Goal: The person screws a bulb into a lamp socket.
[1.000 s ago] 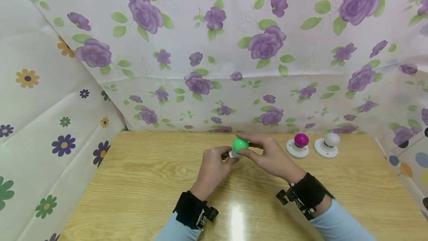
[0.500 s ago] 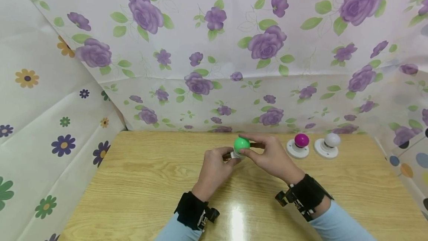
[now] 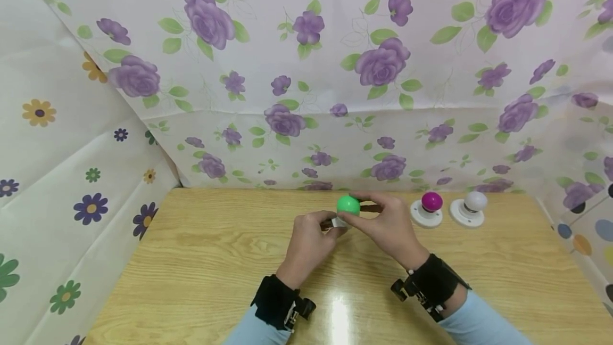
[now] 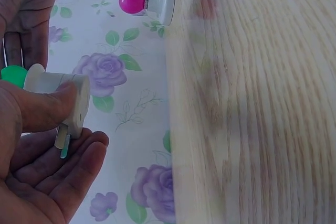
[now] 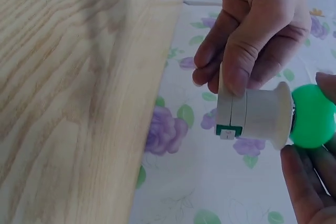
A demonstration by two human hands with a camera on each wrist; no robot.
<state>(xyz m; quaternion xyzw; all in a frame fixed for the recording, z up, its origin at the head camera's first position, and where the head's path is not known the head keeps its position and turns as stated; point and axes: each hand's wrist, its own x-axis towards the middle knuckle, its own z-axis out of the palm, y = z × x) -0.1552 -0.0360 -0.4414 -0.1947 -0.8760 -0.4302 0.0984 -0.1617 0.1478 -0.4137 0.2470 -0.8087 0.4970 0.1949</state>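
Observation:
My left hand (image 3: 306, 244) grips a white plug-in lamp socket (image 5: 265, 114), its thumb pressed along the body. Flat metal prongs (image 4: 62, 136) stick out of the socket's end in the left wrist view. On the socket's edge sits a small green-framed switch (image 5: 229, 132). A round green light bulb (image 3: 348, 204) is at the socket's flared mouth, slightly tilted. Thumb and fingers of my right hand (image 3: 390, 225) pinch this bulb from the right. Socket and bulb are held up off the table, and the bulb's base is mostly hidden inside the socket.
At the back right of the wooden table (image 3: 215, 260) stand a magenta bulb (image 3: 432, 200) and a white bulb (image 3: 475, 200), each on a round white base. Flower-patterned sheeting (image 3: 287, 84) rises behind the table and along its sides.
The green bulb and socket have shifted slightly right and away from me. My right hand has turned a little around the bulb, its wrist moving slightly left. The left hand keeps its grip.

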